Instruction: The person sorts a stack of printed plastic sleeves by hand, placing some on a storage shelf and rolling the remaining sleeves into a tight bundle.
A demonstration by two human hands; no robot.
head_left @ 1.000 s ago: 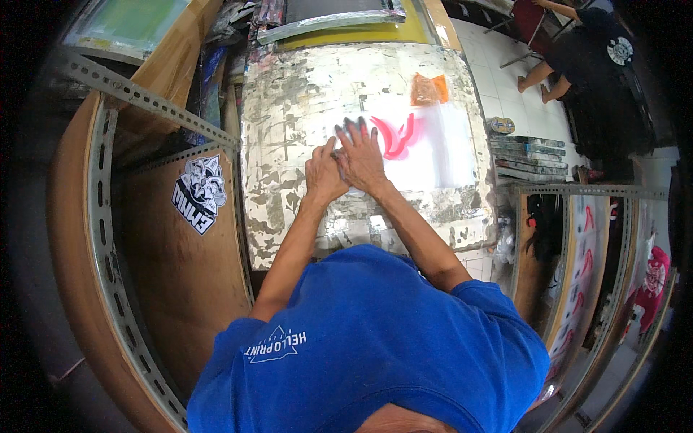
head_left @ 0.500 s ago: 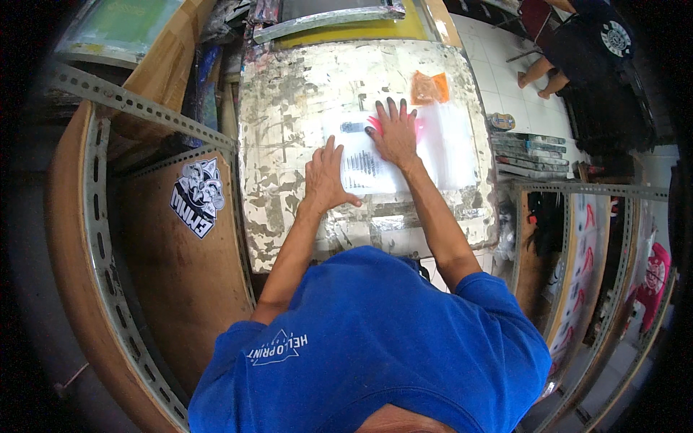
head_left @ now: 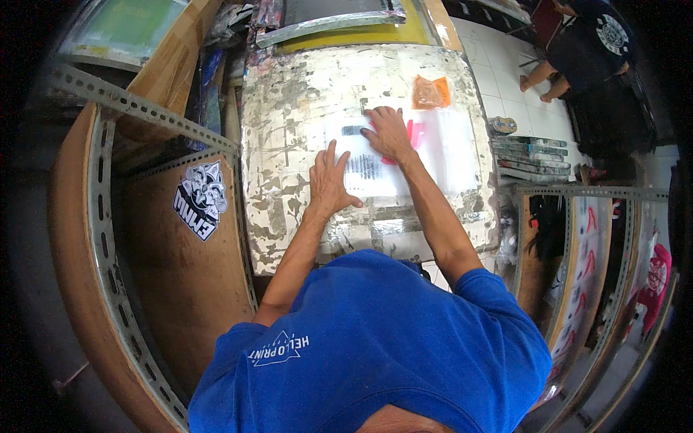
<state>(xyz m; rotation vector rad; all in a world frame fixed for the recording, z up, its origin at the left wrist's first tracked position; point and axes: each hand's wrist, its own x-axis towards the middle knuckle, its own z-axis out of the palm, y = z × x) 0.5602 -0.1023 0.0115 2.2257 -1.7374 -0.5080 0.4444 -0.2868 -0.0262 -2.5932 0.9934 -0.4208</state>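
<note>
A translucent plastic sheet or bag (head_left: 449, 155), with pink and dark printing, lies flat on a worn, paint-spotted tabletop (head_left: 289, 94). My left hand (head_left: 332, 179) rests along its left edge, fingers and thumb spread, gripping nothing. Across the upper middle of the plastic lies my right hand (head_left: 390, 136). Its fingers are slightly bent and pressed down on the surface, with the thumb apart; dark stains mark the fingertips. Just beyond the plastic's upper right sits a small orange packet (head_left: 431, 93). Whether the plastic is one layer or several, I cannot tell.
Framed screens (head_left: 339, 29) lie at the table's far end. A metal-framed shelf (head_left: 144, 101) with wooden panels flanks the left side. More racks (head_left: 599, 193) and a stack of flat frames (head_left: 533, 155) stand at right. Another person (head_left: 588, 43) is at the far right.
My right hand has drawn its fingers in and slid slightly left over the plastic, uncovering more of the pink print. My left hand has barely moved.
</note>
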